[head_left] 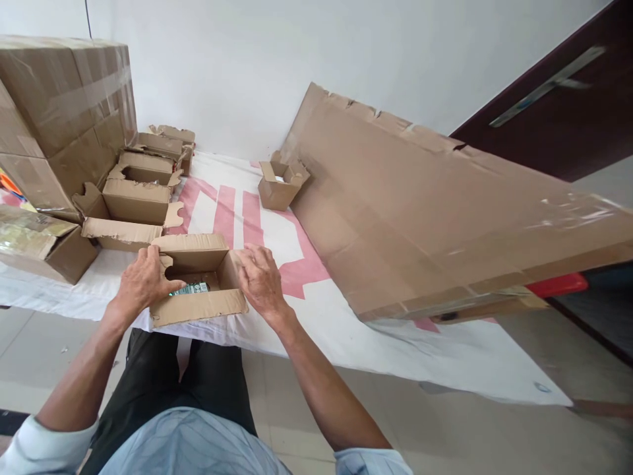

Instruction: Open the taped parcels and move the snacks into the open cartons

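Observation:
An open cardboard box (202, 307) sits at the table's near edge with its long flaps folded outward. Its left end is gripped by my left hand (143, 280), the thumb reaching over into the opening. At the opposite end, my right hand (260, 277) has its fingers curled over the short side. A small green and white packet (194, 288) lies inside on the box's floor, partly hidden by the near flap and my left thumb.
Several torn-open boxes (136, 201) line the left, beside a large taped stack (64, 99) and a closed box (44, 244). A smaller open box (277, 191) stands near the wall. A big cardboard sheet (420, 218) leans across the right of the cloth-covered table (445, 369).

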Available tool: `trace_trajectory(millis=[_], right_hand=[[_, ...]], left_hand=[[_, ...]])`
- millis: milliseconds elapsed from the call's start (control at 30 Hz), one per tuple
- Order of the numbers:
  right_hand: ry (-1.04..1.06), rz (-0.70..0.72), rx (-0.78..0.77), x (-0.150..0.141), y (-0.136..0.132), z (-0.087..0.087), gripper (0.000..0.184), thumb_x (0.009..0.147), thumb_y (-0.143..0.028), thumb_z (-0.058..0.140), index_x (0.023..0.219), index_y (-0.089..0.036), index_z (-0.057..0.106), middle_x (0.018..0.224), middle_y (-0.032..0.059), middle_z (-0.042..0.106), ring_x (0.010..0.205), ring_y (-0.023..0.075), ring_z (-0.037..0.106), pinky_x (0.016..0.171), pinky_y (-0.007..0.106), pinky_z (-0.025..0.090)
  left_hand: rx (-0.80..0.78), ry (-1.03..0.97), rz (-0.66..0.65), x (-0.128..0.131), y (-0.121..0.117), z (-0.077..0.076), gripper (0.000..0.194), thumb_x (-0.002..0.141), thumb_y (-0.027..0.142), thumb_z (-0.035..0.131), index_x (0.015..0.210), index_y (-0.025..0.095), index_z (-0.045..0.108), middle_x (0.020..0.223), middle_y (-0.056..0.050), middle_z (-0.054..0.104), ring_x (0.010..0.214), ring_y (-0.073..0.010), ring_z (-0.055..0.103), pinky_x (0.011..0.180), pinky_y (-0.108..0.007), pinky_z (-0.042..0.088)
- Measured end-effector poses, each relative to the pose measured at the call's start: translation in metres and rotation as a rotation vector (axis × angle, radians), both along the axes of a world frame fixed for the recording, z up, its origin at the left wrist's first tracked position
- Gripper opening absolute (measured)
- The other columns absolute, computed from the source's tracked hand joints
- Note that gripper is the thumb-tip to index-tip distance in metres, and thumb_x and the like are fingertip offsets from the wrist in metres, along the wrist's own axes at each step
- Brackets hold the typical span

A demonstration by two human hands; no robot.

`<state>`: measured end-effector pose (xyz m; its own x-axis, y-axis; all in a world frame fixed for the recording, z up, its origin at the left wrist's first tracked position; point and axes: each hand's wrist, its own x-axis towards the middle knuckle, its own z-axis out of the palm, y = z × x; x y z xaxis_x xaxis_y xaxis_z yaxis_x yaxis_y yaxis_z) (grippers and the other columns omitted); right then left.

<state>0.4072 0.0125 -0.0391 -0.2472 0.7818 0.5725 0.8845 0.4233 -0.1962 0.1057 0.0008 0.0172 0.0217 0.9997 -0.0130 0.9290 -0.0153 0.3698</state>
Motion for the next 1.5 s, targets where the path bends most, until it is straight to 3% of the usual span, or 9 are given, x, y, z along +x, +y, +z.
trace_trajectory(millis=[200, 333, 600, 800, 900, 1033, 1133, 1333, 1500], right_hand=[[-0.114, 0.214, -0.005, -0.01, -0.014, 0.01, 0.02, 0.11, -0.02, 0.066, 0.114, -0.021, 0.086, 0.126, 0.0139, 0.084, 0.131, 0.0336, 0.068, 0.123, 0.055, 0.053], [-0.138, 0.201, -0.017, -0.007, -0.033, 0.012, 0.016, 0.111, -0.025, 0.07, 0.117, -0.021, 0.084, 0.12, 0.0119, 0.085, 0.123, 0.0324, 0.071, 0.13, 0.06, 0.046], [-0.205, 0.116, -0.115, -0.006, -0.048, 0.025, 0.014, 0.109, -0.026, 0.073, 0.119, -0.021, 0.083, 0.121, 0.0125, 0.083, 0.12, 0.0327, 0.07, 0.134, 0.065, 0.041], [-0.384, 0.211, -0.377, -0.02, -0.021, 0.048, 0.007, 0.107, -0.02, 0.076, 0.104, -0.018, 0.081, 0.108, 0.0139, 0.08, 0.116, 0.0326, 0.068, 0.103, 0.045, 0.057], [-0.459, 0.263, -0.483, -0.028, -0.005, 0.058, 0.01, 0.108, -0.022, 0.077, 0.117, -0.018, 0.081, 0.12, 0.0138, 0.08, 0.121, 0.0321, 0.07, 0.102, 0.043, 0.056], [-0.524, 0.362, -0.633, -0.046, 0.02, 0.064, 0.019, 0.11, -0.033, 0.079, 0.124, -0.021, 0.081, 0.128, 0.0122, 0.081, 0.124, 0.0301, 0.074, 0.102, 0.037, 0.055], [-0.595, 0.418, -0.722, -0.065, 0.035, 0.059, 0.024, 0.104, -0.035, 0.087, 0.121, -0.019, 0.083, 0.127, 0.0126, 0.084, 0.121, 0.029, 0.078, 0.096, 0.032, 0.057], [-0.68, 0.477, -0.703, -0.088, 0.043, 0.032, 0.035, 0.098, -0.026, 0.087, 0.131, -0.016, 0.083, 0.131, 0.017, 0.085, 0.123, 0.0323, 0.082, 0.097, 0.036, 0.061], [-0.676, 0.513, -0.729, -0.091, 0.046, 0.011, 0.03, 0.098, -0.02, 0.082, 0.128, -0.016, 0.084, 0.128, 0.0176, 0.086, 0.122, 0.0336, 0.083, 0.099, 0.037, 0.063]], left_hand=[[0.014, 0.054, 0.128, 0.02, -0.005, 0.009, 0.049, 0.093, 0.021, 0.068, 0.14, 0.018, 0.056, 0.143, -0.021, 0.067, 0.126, -0.0439, 0.077, 0.107, -0.06, 0.062], [0.088, -0.219, 0.07, -0.004, -0.01, 0.0, 0.06, 0.084, 0.027, 0.07, 0.143, 0.02, 0.062, 0.143, -0.017, 0.072, 0.136, -0.0419, 0.072, 0.119, -0.06, 0.058], [0.007, -0.615, -0.004, -0.031, -0.022, -0.001, 0.076, 0.086, 0.049, 0.063, 0.157, 0.023, 0.069, 0.16, -0.013, 0.072, 0.137, -0.0422, 0.072, 0.111, -0.056, 0.064], [0.069, -0.755, 0.044, -0.055, -0.012, -0.01, 0.076, 0.085, 0.048, 0.068, 0.157, 0.025, 0.071, 0.152, -0.01, 0.077, 0.132, -0.0391, 0.072, 0.111, -0.052, 0.065], [0.139, -0.677, 0.015, -0.072, -0.009, -0.018, 0.081, 0.086, 0.049, 0.071, 0.163, 0.024, 0.066, 0.162, -0.014, 0.069, 0.129, -0.0367, 0.074, 0.104, -0.052, 0.068], [0.311, -0.262, -0.144, -0.078, -0.014, -0.021, 0.049, 0.094, 0.04, 0.067, 0.138, 0.026, 0.081, 0.165, -0.015, 0.068, 0.16, -0.0442, 0.056, 0.13, -0.069, 0.05], [0.271, -0.114, -0.205, -0.066, -0.022, -0.022, 0.041, 0.105, 0.044, 0.063, 0.137, 0.027, 0.082, 0.166, -0.015, 0.068, 0.168, -0.0457, 0.047, 0.134, -0.074, 0.042], [0.061, -0.327, -0.286, -0.05, -0.022, -0.041, 0.107, 0.083, 0.07, 0.094, 0.172, 0.023, 0.057, 0.185, -0.024, 0.042, 0.172, -0.0495, 0.041, 0.139, -0.072, 0.037], [0.006, -0.558, -0.398, -0.058, -0.011, -0.058, 0.146, 0.06, 0.068, 0.11, 0.181, 0.023, 0.042, 0.185, -0.024, 0.034, 0.172, -0.0502, 0.038, 0.143, -0.065, 0.036]])
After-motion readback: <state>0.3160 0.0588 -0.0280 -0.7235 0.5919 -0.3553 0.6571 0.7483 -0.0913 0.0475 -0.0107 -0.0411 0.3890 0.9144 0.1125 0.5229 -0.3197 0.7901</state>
